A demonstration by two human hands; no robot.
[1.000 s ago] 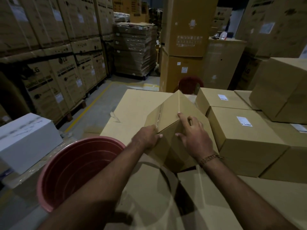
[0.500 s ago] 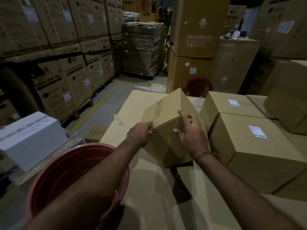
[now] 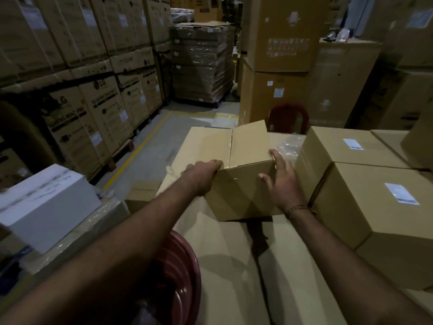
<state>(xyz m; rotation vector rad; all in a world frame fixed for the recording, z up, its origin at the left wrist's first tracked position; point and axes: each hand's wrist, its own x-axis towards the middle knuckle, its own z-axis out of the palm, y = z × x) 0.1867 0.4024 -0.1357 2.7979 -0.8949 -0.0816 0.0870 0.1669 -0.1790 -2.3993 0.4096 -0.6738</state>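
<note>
In the centre of the frame, a taped cardboard box [image 3: 239, 184] is being held between both hands, low over a cardboard-covered surface [image 3: 234, 254] and just left of two labelled cartons [image 3: 365, 226]. The left hand [image 3: 202, 177] is gripping the box's near upper-left corner with curled fingers. The right hand [image 3: 284, 184] is pressing against its right side, fingers straight and spread. A red tub [image 3: 182, 266] is showing at lower centre, beside the left forearm.

Box [image 3: 243, 174] on worktop [image 3: 234, 266] at my 12, left hand [image 3: 201, 177] at its 9, right hand [image 3: 283, 184] at 3. Cartons [image 3: 375, 219] at my 2, tub [image 3: 185, 273] at 7.
</note>
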